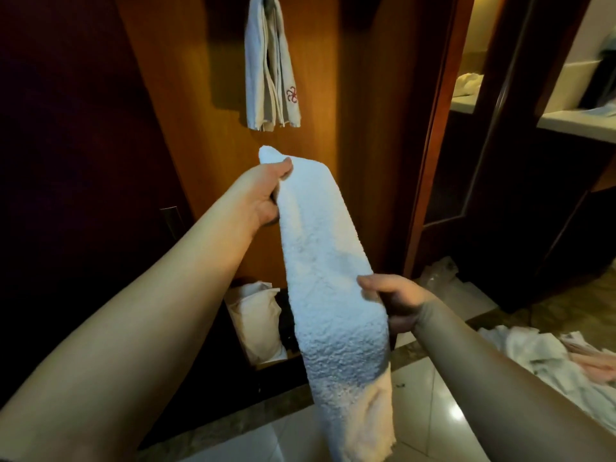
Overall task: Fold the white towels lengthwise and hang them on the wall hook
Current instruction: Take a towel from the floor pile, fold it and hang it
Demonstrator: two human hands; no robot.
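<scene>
A white towel (pixel 328 278), folded into a long narrow strip, stretches from mid-frame down toward the bottom edge. My left hand (pixel 263 191) pinches its upper end, thumb on top. My right hand (pixel 395 301) grips its right edge lower down, and the rest hangs below. On the wooden wall above, another white towel (pixel 271 71) with a red flower emblem hangs folded from the wall hook (pixel 266 0), which is mostly hidden at the top edge.
A pile of white and pinkish towels (pixel 546 355) lies on the tiled floor at right. A low open niche holds a white bag (pixel 258 321) below the wall. A dark door stands left; a doorway to a counter (pixel 576 121) opens right.
</scene>
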